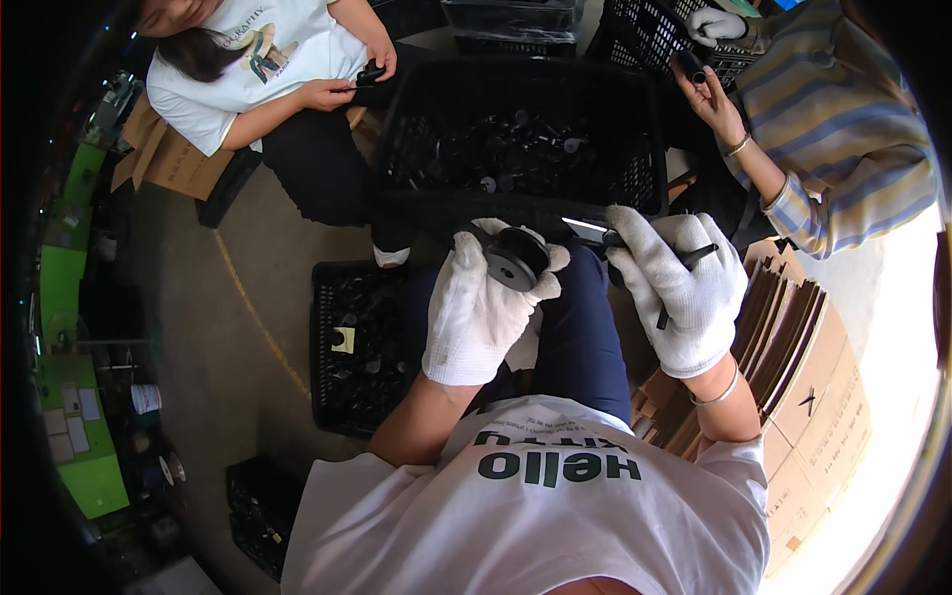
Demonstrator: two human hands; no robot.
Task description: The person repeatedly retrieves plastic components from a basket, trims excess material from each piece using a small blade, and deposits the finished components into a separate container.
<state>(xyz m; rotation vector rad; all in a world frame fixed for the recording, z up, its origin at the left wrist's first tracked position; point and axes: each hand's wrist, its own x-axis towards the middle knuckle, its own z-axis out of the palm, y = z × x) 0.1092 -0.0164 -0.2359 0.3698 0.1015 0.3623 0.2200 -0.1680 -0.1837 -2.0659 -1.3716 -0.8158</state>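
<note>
My left hand (476, 307), in a white knit glove, is closed round a black round plastic part (517, 260), shaped like a short spool with a flat disc face. In a matching glove, my right hand (679, 283) grips a knife (585, 230) whose shiny blade points left toward that part. The blade and the part appear apart. Thin black ends stick out between the right fingers; whether they belong to the knife's handle I cannot tell. Beyond both hands stands a big black crate (516, 193) holding many small black parts (521, 144).
Beside my left leg is a smaller black crate (319, 347) of parts. Flattened cardboard (813, 397) leans at my right. Across the big crate, one person (268, 89) handles a small black item; another (833, 129), at right, holds a black cylindrical part (688, 67).
</note>
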